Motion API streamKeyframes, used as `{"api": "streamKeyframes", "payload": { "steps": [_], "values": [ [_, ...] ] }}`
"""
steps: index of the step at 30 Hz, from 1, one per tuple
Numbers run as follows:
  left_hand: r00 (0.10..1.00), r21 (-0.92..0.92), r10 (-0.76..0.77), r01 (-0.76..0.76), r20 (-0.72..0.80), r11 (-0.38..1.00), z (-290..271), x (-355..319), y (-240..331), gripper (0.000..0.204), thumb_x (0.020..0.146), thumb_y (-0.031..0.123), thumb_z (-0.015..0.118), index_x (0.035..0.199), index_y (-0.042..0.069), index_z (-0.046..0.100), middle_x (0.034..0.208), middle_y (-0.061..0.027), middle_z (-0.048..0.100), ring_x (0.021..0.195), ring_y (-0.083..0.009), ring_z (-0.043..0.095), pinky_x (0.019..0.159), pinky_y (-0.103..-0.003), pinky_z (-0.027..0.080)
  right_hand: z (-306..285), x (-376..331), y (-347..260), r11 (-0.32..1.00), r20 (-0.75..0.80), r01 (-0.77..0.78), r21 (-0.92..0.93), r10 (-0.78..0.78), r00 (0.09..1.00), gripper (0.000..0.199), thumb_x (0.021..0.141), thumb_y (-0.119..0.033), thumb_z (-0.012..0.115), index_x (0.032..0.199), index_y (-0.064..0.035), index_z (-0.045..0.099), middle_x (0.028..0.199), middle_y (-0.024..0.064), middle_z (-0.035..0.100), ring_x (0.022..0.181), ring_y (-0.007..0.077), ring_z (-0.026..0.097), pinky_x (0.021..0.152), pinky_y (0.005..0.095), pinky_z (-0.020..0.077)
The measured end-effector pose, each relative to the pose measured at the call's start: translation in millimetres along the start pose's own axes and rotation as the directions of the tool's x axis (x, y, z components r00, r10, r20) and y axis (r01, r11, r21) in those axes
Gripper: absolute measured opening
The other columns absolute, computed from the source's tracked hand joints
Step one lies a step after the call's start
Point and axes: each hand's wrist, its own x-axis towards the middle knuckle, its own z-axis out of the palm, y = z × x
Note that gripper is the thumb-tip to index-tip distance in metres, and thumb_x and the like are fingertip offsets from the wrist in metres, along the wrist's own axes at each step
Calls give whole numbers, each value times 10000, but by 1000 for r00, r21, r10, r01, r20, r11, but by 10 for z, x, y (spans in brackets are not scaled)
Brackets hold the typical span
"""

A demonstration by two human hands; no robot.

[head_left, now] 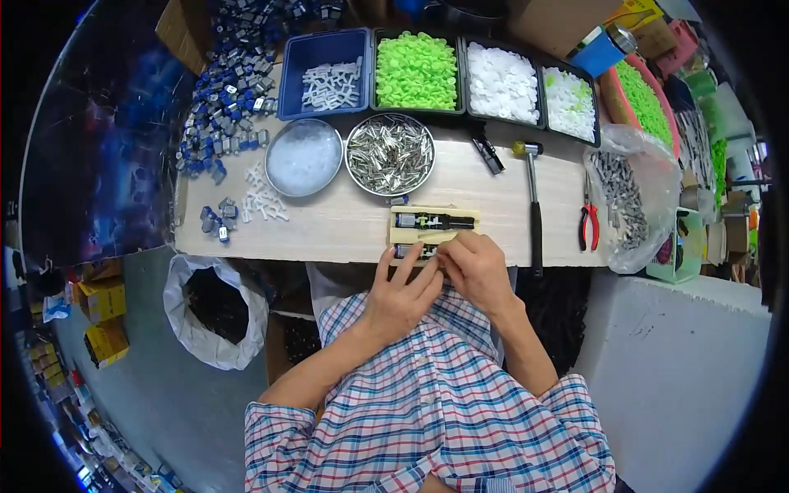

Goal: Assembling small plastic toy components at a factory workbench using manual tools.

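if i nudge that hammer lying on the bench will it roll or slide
The hammer probably won't roll far: its crosswise head should stop it. It likely pivots, head-heavy, with the slim black handle swinging. The handle end sits near the bench edge, so it might tip off.
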Motion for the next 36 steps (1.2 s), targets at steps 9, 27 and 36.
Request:
{"api": "streamKeyframes", "payload": {
  "steps": [9, 27, 36],
  "values": [
    [987, -64, 58, -68, -151, 996, -15, -238, -281, 339, 879, 129, 683, 1215, 94, 674, 1399, -100, 607, 1402, -389, 459, 1182, -595, 296, -659, -264, 1278, 893, -601, -412, -179, 232, 765, 131, 999, -35, 573, 1085, -9, 668, 984, 136, 673, 923, 288, 644, 842, 371, 500],
    [694, 210, -528, 681, -489, 701, -625, -462, -1655, 285, 902, -45, 620, 1186, -29, 625, 1170, -194, 657, 1150, -388, 579, 1005, -453, 463, -1426, -1028, 2967, 659, -573, -628, -415, 347, 743, 282, 965, -65, 579, 1228, 17, 636, 1141, 217, 670, 1051, 395, 632, 939, 454, 479],
    [635, 108, -537, 695, -555, 711, -674, -542, -1509, 164, 888, -24, 663, 1051, -28, 648, 993, -165, 681, 930, -367, 651, 827, -448, 521, -1472, -1117, 3109, 730, -633, -597, -332, 297, 715, 301, 995, -53, 530, 1272, 21, 622, 1169, 212, 674, 1068, 363, 646, 960, 418, 488]
  ]
}}
